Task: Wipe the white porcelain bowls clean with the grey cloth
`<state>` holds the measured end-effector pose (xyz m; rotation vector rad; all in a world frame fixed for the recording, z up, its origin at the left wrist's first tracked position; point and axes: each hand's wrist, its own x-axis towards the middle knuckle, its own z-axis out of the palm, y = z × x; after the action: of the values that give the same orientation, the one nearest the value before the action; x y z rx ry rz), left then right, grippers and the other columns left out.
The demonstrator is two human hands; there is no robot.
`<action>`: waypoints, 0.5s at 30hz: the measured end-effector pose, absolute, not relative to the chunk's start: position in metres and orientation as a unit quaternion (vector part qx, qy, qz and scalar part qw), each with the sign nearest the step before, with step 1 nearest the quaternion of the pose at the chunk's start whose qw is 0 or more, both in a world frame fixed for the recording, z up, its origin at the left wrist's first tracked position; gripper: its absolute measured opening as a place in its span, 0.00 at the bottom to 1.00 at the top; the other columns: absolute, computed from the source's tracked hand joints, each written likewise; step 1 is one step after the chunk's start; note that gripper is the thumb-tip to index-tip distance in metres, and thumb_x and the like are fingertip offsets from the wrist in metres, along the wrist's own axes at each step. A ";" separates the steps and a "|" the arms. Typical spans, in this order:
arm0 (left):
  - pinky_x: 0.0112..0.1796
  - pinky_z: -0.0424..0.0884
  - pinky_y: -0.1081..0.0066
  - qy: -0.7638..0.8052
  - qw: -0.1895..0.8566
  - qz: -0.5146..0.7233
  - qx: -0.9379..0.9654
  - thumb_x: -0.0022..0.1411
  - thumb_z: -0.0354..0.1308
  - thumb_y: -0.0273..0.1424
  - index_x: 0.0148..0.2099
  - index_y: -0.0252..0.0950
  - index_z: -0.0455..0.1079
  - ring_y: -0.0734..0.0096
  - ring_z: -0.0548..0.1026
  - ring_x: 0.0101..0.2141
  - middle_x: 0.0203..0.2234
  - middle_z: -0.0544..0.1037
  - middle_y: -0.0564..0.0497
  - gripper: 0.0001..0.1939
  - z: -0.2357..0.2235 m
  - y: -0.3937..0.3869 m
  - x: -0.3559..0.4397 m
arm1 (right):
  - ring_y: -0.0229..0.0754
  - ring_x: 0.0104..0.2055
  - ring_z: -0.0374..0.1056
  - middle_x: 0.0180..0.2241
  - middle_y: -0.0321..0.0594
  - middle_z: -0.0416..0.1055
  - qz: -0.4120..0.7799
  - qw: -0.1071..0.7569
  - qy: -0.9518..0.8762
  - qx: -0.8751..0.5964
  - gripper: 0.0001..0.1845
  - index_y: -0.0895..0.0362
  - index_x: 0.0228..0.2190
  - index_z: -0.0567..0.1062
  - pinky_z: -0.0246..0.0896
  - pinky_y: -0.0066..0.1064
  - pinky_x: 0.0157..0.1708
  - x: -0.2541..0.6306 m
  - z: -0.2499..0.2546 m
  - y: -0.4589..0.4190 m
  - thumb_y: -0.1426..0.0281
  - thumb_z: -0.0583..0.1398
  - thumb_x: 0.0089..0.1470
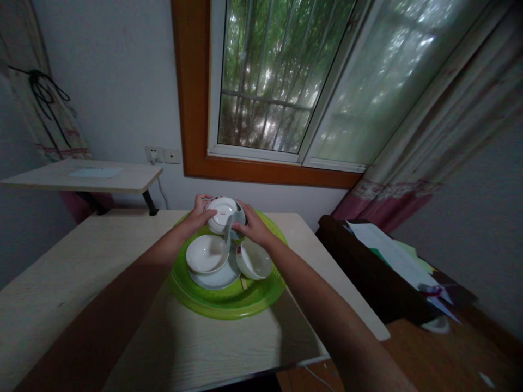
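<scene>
My left hand [201, 212] grips the rim of a white bowl [220, 211], its underside turned toward me. Against that bowl's right side my right hand [250, 222] is closed on a grey-green cloth [233, 224], which hangs down below the fingers. Both hands are over the far half of a green basin [229, 311]. Inside it, a white bowl [204, 255] sits on a white plate [216, 280]. To their right another white bowl [255, 260] with a red mark leans tilted. A small light brown piece [244, 283], its kind unclear, shows between them.
The basin rests on a pale wooden table [196, 348]. A raised shelf [114, 177] with a paper stands at the back left, near wall sockets [163, 155]. To the right, a dark brown piece of furniture [368, 277] bears papers. A window [278, 81] is behind.
</scene>
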<state>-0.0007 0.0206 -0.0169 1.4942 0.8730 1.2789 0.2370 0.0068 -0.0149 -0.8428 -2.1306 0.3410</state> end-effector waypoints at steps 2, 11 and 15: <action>0.41 0.73 0.62 0.352 0.476 0.525 0.612 0.52 0.64 0.42 0.59 0.41 0.50 0.58 0.74 0.46 0.52 0.70 0.42 0.37 -0.016 0.020 0.001 | 0.53 0.65 0.59 0.63 0.53 0.62 0.127 0.408 -0.842 -0.329 0.42 0.55 0.66 0.58 0.54 0.48 0.64 0.237 -0.013 0.007 0.49 0.60 0.59; 0.60 0.63 0.55 0.344 0.454 0.519 0.637 0.47 0.72 0.40 0.59 0.39 0.58 0.54 0.67 0.60 0.59 0.67 0.40 0.41 -0.019 0.022 0.004 | 0.49 0.62 0.64 0.59 0.49 0.67 0.135 0.463 -0.818 -0.312 0.29 0.52 0.62 0.66 0.58 0.45 0.63 0.237 -0.010 0.006 0.53 0.55 0.65; 0.59 0.64 0.54 0.338 0.462 0.502 0.648 0.46 0.73 0.40 0.59 0.38 0.60 0.52 0.68 0.59 0.59 0.68 0.39 0.41 -0.019 0.022 0.004 | 0.49 0.58 0.67 0.55 0.47 0.71 0.159 0.479 -0.804 -0.316 0.25 0.51 0.59 0.70 0.61 0.44 0.60 0.238 -0.008 0.007 0.55 0.55 0.65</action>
<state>0.0035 0.0217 -0.0186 1.5943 0.8316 1.2353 0.2379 0.0073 -0.0080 -0.7723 -1.9617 0.3877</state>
